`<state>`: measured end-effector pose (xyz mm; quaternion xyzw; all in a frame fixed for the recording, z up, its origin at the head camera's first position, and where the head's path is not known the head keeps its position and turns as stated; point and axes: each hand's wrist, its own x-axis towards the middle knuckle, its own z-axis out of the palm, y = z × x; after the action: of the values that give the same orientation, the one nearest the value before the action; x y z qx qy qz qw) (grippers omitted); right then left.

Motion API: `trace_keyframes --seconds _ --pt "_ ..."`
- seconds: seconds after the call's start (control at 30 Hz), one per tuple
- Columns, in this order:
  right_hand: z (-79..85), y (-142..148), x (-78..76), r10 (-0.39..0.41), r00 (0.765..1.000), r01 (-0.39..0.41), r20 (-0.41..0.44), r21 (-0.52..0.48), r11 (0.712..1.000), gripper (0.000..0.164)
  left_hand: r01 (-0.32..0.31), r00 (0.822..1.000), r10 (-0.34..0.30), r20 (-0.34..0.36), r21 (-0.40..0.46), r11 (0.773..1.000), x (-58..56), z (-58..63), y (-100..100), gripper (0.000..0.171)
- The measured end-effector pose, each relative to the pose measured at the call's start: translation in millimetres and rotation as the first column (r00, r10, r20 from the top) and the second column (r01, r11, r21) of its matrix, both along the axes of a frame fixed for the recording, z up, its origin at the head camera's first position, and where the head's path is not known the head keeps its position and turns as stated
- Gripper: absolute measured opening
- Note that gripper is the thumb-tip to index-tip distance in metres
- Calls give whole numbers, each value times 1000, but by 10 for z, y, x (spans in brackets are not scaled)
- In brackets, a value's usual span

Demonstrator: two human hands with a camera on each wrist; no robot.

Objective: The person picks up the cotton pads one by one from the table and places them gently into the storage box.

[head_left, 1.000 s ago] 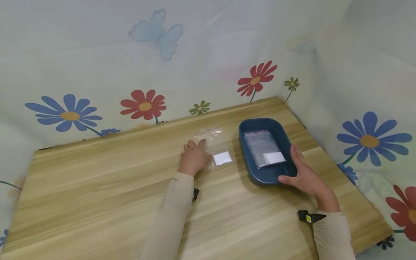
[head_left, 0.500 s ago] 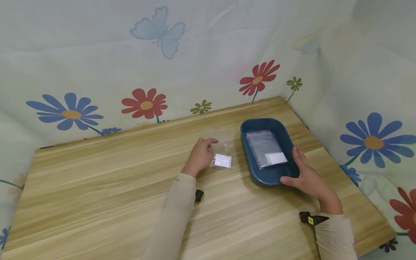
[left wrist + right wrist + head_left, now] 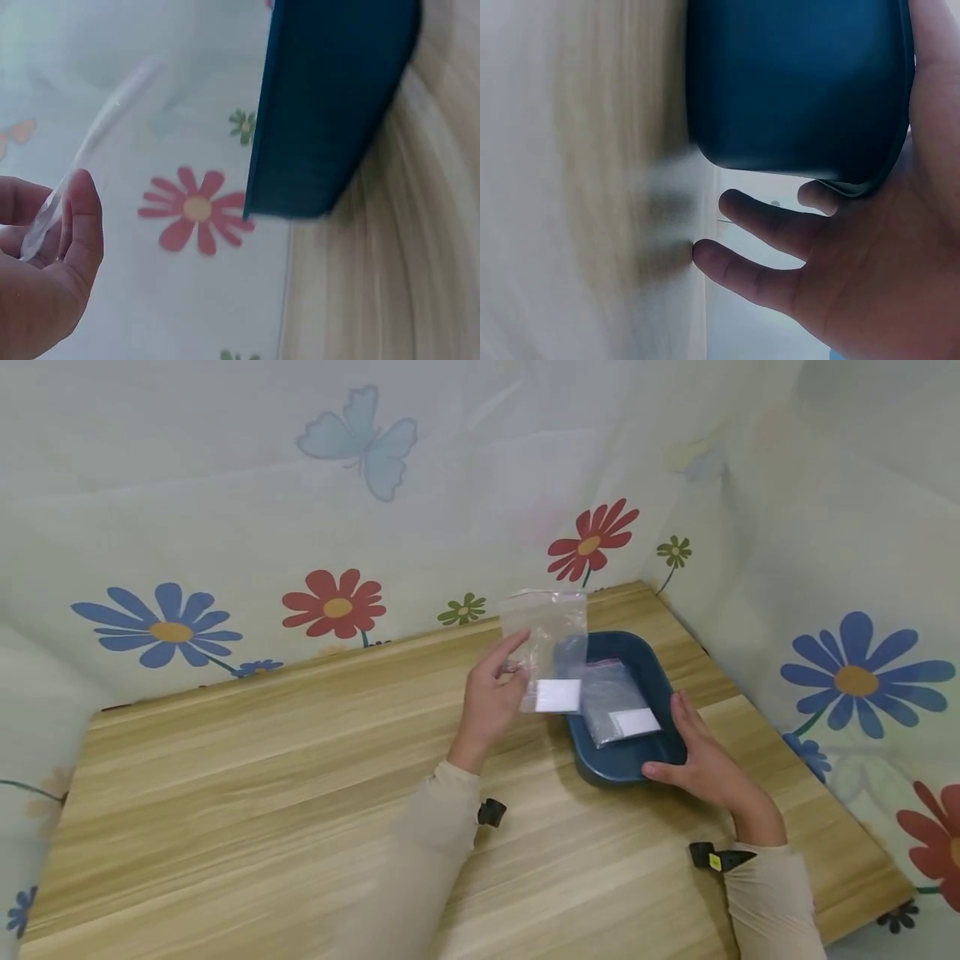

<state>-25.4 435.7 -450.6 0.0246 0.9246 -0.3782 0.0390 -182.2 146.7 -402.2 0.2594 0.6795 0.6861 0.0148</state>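
Staged booth, wooden table point(image 3: 225, 810), flower-print curtains point(image 3: 225, 527)

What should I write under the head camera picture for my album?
Left hand lifts a clear bag above a blue tray steadied by the right hand.
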Motion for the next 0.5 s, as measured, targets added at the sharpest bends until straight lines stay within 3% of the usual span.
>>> trace_keyframes --seconds 0.07,0.2,0.3,0.37,0.5 --pt "4 0 1 -2 1000 2 4 5 1000 121 55 997 -56 56 8 998 54 32 166 59" --pt "-6 6 27 -12 1000 12 15 24 1000 121 163 984 -148 101 -164 973 137 29 554 71" --pt "-7 -1 33 -16 1000 15 22 30 999 120 230 973 -210 97 -323 918 162 -32 800 76" --pt "-4 -9 23 -14 1000 13 22 32 999 120 274 961 -247 121 -372 887 161 -95 917 78" --pt "10 -39 -11 0 1000 0 9 34 999 119 286 958 -244 149 -501 817 156 -179 1025 80"
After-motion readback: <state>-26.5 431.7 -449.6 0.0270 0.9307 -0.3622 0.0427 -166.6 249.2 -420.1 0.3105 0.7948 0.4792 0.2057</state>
